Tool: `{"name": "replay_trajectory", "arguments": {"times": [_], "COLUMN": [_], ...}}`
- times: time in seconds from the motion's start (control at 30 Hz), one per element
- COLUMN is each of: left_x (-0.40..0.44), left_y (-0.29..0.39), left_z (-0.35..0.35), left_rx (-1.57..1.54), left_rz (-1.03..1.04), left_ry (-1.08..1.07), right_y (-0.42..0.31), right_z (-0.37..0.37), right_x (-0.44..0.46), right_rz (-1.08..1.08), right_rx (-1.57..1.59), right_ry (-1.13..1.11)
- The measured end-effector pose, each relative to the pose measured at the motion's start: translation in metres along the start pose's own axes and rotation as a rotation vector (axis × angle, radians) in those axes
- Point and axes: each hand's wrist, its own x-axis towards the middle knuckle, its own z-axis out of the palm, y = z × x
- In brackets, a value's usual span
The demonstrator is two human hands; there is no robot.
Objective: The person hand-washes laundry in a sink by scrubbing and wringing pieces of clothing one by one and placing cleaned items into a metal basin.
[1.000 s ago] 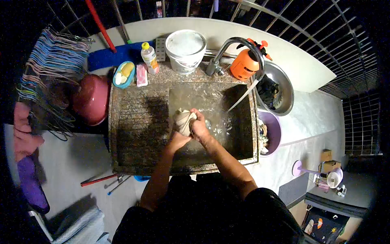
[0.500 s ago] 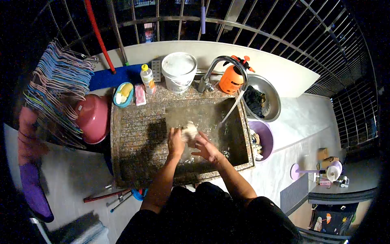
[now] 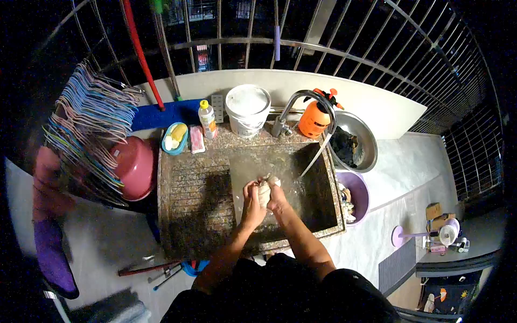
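Two bare arms [image 3: 305,243]: They reach out from dark sleeves [image 3: 353,285] and come close together over the sink.
Left hand [image 3: 251,209]: Its fingers are curled around the left side of the pale cloth.
Right hand [image 3: 278,199]: Its fingers are bent and hold the right side of the same cloth.
Pale cloth [image 3: 264,194]: It is a small bunched-up lump between the two hands, touching both. Its middle shows in the gap; the rest hides behind the fingers.
What just changed: The right hand is not spread wide beside the cloth any more. It is back on it, so both hands grip the lump.
What that means: I think the cloth is getting a squeeze, because hands press in from both sides.
Water [image 3: 253,161]: It lies in the sink, below the cloth. I cannot tell if the cloth touches it.
Stone sink [image 3: 338,215]: It goes around the water, with a bumpy washing board [image 3: 196,188] on the left.
Tap [image 3: 279,127]: It stands behind the water and a thin stream runs from it, to the right of the hands.
Back surface [image 3: 258,141]: It carries a soap dish [image 3: 175,152], a bottle [image 3: 207,121], a white bucket [image 3: 247,113] and an orange sprayer [image 3: 315,119].
Bars [image 3: 219,32]: They stand farthest away, with dark night behind.
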Motion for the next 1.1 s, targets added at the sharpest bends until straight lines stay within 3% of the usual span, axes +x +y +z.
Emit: {"name": "replay_trajectory", "arguments": {"times": [0.03, 0.17, 0.23, 0.33, 0.37, 0.43, 0.47, 0.5, 0.63, 0.7, 0.77, 0.8, 0.83, 0.9, 0.93, 0.97, 1.03, 1.07, 1.1], "left_x": [0.001, -0.002, -0.002, 0.013, 0.017, 0.017, 0.018, 0.019, 0.025, 0.026, 0.029, 0.032, 0.019, 0.030, 0.028, 0.025, 0.023, 0.023, 0.017], "left_y": [0.008, 0.046, 0.025, 0.004, -0.001, -0.041, -0.052, -0.046, -0.028, -0.023, -0.034, -0.027, -0.065, -0.033, -0.042, -0.045, -0.050, -0.067, -0.083], "left_z": [-0.008, -0.038, -0.020, -0.004, -0.003, 0.020, 0.028, 0.024, 0.008, 0.009, 0.002, -0.006, 0.012, -0.020, -0.022, -0.025, -0.034, -0.029, -0.028], "left_rx": [0.045, 0.065, 0.098, 0.020, -0.668, -0.577, -0.536, -0.502, 0.197, -0.439, -0.258, -0.364, -0.457, -0.104, -0.122, -0.181, -0.331, -0.396, -0.445], "left_rz": [0.032, -0.057, -0.100, -0.246, -0.600, -0.377, -0.315, -0.356, -0.164, -0.251, -0.064, -0.156, -0.122, -0.350, -0.453, -0.510, -0.599, -0.704, -0.819], "left_ry": [0.038, -0.165, -0.075, 0.017, 0.055, -0.102, -0.151, -0.150, -0.331, -0.209, -0.283, -0.345, -0.375, -0.683, -0.762, -0.828, -0.927, -1.020, -1.104], "right_y": [0.001, -0.015, -0.016, 0.000, 0.001, 0.006, 0.001, -0.006, -0.026, -0.038, -0.036, -0.039, -0.042, -0.059, -0.054, -0.057, -0.050, -0.036, -0.031], "right_z": [0.002, 0.044, 0.062, 0.057, 0.056, 0.049, 0.054, 0.062, 0.075, 0.080, 0.069, 0.064, 0.059, 0.081, 0.077, 0.079, 0.072, 0.065, 0.054], "right_x": [0.000, -0.023, -0.047, -0.048, -0.051, -0.047, -0.053, -0.063, -0.076, -0.079, -0.065, -0.056, -0.050, -0.068, -0.061, -0.061, -0.065, -0.056, -0.049], "right_rz": [-0.030, -0.151, -0.216, -0.517, -0.562, -0.748, -0.829, -0.846, -0.989, -1.101, -0.904, -0.799, -0.688, -0.583, -0.535, -0.745, -0.568, -0.362, -0.415], "right_rx": [0.006, -0.057, -0.254, -0.424, -0.523, -0.633, -0.846, -0.866, -1.002, -1.023, -0.996, -0.962, -0.921, -0.924, -0.921, -0.926, -0.815, -0.703, -0.763], "right_ry": [0.059, 0.215, 0.272, 0.139, 0.125, 0.073, 0.143, 0.088, -0.105, -0.262, -0.320, -0.378, -0.429, -0.399, -0.423, -0.491, -0.520, -0.503, -0.524]}}
